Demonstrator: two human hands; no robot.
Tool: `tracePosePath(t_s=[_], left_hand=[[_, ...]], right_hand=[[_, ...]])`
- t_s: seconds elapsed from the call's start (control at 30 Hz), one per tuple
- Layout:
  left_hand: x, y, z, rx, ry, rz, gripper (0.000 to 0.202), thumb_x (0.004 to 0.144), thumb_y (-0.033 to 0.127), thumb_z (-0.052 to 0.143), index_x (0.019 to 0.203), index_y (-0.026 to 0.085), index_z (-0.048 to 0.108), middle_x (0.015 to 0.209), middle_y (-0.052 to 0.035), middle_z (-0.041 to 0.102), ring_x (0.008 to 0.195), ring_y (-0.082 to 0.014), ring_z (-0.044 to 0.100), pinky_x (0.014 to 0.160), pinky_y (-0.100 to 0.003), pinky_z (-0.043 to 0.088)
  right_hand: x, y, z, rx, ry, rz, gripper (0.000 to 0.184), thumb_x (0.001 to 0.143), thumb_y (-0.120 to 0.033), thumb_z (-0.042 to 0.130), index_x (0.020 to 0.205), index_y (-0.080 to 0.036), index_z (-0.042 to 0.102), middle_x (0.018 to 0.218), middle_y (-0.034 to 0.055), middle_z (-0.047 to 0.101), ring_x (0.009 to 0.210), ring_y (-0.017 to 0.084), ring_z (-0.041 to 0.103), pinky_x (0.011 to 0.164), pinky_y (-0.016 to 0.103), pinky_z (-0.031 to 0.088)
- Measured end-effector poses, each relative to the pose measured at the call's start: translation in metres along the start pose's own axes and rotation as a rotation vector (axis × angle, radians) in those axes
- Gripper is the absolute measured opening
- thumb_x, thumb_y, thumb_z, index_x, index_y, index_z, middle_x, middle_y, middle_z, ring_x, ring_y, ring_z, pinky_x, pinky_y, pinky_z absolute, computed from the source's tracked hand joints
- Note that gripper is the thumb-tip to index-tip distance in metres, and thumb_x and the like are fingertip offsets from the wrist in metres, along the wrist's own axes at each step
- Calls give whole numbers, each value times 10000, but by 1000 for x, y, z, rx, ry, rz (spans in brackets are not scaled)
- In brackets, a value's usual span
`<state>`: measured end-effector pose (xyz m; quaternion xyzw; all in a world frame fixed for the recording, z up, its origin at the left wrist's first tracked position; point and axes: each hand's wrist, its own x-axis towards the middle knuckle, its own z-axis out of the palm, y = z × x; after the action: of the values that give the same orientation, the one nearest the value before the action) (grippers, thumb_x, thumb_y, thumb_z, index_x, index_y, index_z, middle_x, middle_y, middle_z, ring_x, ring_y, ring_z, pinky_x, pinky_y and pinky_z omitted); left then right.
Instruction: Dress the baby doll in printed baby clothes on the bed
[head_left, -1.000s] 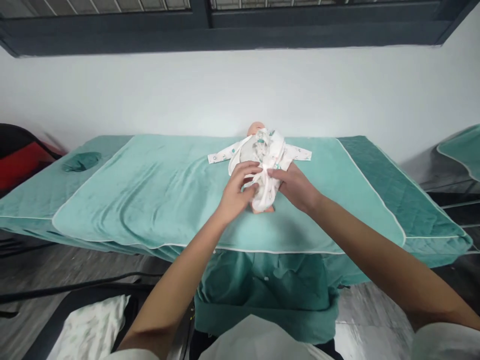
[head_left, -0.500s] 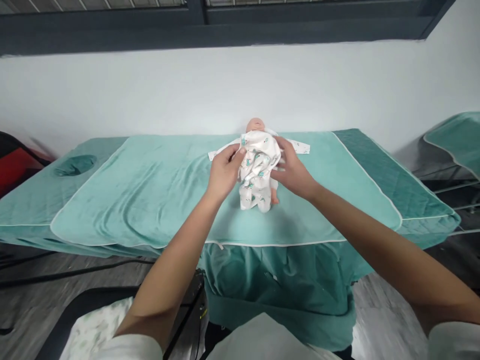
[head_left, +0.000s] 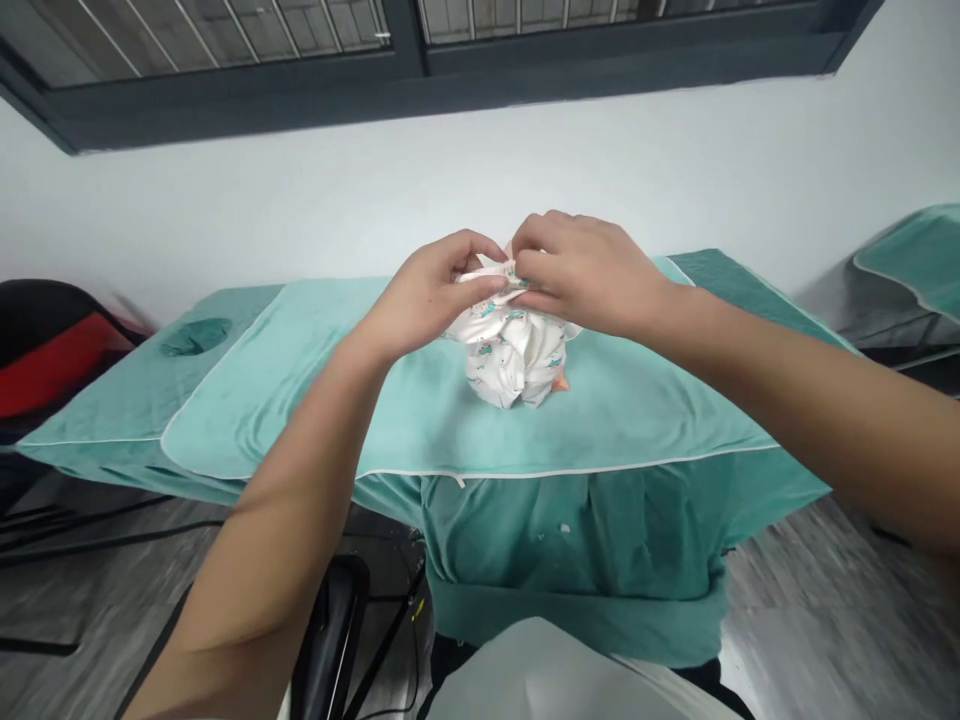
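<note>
A baby doll (head_left: 561, 382) lies on its back on the green bed cover (head_left: 420, 420). White baby clothes (head_left: 516, 358) with a small green print are bunched over its body. Near the doll's neck, my left hand (head_left: 431, 290) pinches the top edge of the clothes between thumb and fingers. From the other side, my right hand (head_left: 589, 270) grips the same edge with its fingers curled in, close to the left fingertips. Both hands cover nearly all of the doll's head, and the sleeves are mostly hidden behind them.
The bed (head_left: 247, 300) has a face hole (head_left: 196, 337) at its left end and stands against a white wall (head_left: 315, 200) below a barred window (head_left: 247, 40). A black and red chair (head_left: 60, 360) is at the left. Another green-covered bed (head_left: 915, 250) shows at the right.
Both hands have moved up and together from the doll's sides to its neck. My right hand has closed on the clothes, whose upper edge is now drawn up. The view has shifted slightly.
</note>
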<state>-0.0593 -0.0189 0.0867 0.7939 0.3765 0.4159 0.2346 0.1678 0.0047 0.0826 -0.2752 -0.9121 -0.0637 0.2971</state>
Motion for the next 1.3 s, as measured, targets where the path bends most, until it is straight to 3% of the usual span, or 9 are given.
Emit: tracePosePath(t_s=[0.13,0.27,0.4,0.57,0.8,1.0,1.07,1.23,1.3], left_hand=[[-11,6,-7,138,9,106,259,807,397,780,977,218,702,954,-19,660,961,-205,631,853,-310,524],[-13,9,-1,128,122,129,256,777,399,810,848,199,667,960,-36,644,1073,-255,625,890,-355,534],[-13,8,6,-92,286,20,173,883,352,708,894,190,648,824,-17,616,953,-211,651,778,-313,534],[-17,5,11,-349,339,-6,271,935,452,651,930,184,615,804,-8,603,757,-134,638,668,-266,515],[-21,-14,36,-402,141,-227,451,898,618,648,904,169,613,779,-21,612,869,-236,738,677,-335,590],[-20,-28,43,-449,-24,-270,392,719,454,877,885,165,670,779,-36,684,844,-265,745,634,-328,599],[-15,-31,46,-465,36,-272,375,751,460,852,888,157,676,787,-37,687,852,-249,742,648,-313,598],[-2,-43,62,-475,138,-261,405,837,558,748,872,165,655,777,-32,683,838,-210,729,667,-283,592],[0,-50,69,-486,131,-262,419,854,587,716,857,174,645,762,-29,682,791,-197,723,648,-279,587]], right_hand=[[2,-6,-3,117,47,59,195,904,-399,669,914,-206,691,1044,48,649,994,243,603,844,380,488],[14,-21,-9,319,133,164,224,865,-375,715,769,-180,661,979,45,624,918,206,588,824,354,483],[17,-34,-17,599,124,260,313,853,-458,748,738,-182,656,920,33,626,872,187,590,776,329,487],[0,-26,-10,878,-20,402,424,758,-610,816,761,-206,687,822,19,642,785,177,604,643,289,475],[-13,-8,22,1093,147,530,377,804,-567,782,777,-214,653,761,16,624,792,202,644,666,317,509],[-13,-1,44,1187,240,615,383,856,-492,722,660,-231,522,695,-4,536,717,165,570,616,291,479],[-18,3,47,1180,184,616,390,840,-544,739,692,-233,557,668,-15,526,660,147,533,569,273,440],[-35,15,52,1119,-185,506,491,671,-613,871,832,-187,688,722,-4,633,660,137,564,566,249,419],[-40,20,55,1081,-191,529,492,684,-625,858,837,-183,704,721,-1,644,653,138,573,567,251,421]])
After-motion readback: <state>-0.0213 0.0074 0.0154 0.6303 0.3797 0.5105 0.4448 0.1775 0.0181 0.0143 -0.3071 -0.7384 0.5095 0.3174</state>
